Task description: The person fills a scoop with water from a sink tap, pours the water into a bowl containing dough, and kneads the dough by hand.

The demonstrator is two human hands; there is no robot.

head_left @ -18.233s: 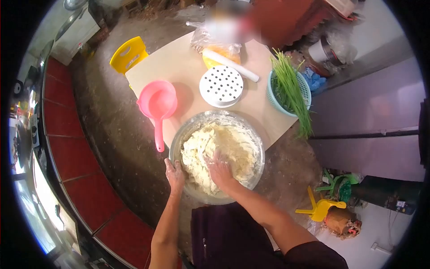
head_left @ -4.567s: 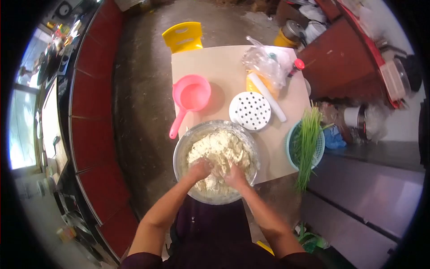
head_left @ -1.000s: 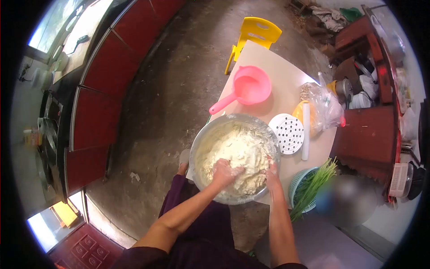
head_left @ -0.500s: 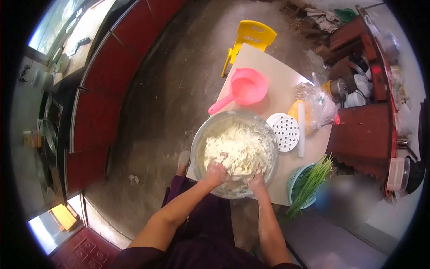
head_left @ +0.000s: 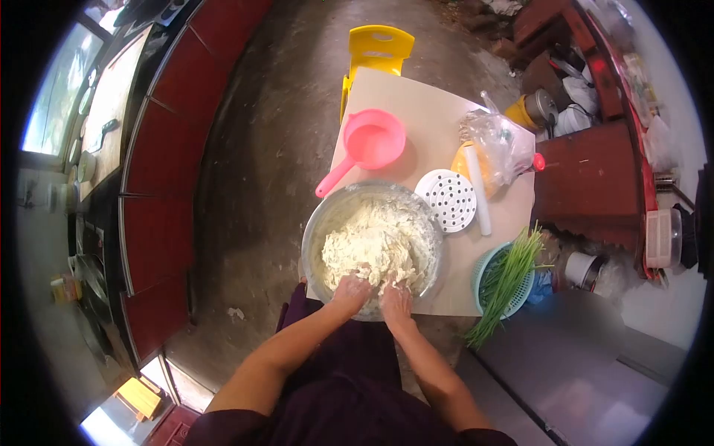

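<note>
fingers [head_left: 360,277] against dough [head_left: 364,249] in metal bowl [head_left: 314,244]

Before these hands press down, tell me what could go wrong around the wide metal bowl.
The wide round metal bowl sits at the near edge of the beige table, so hard pressing on the pale lumpy dough by the left hand and right hand might shift or tip it. The pink plastic dipper has its handle close to the bowl's rim, where it could get bumped.

The window [head_left: 63,97] glares brightly while fisheye distortion curves the edges
</note>
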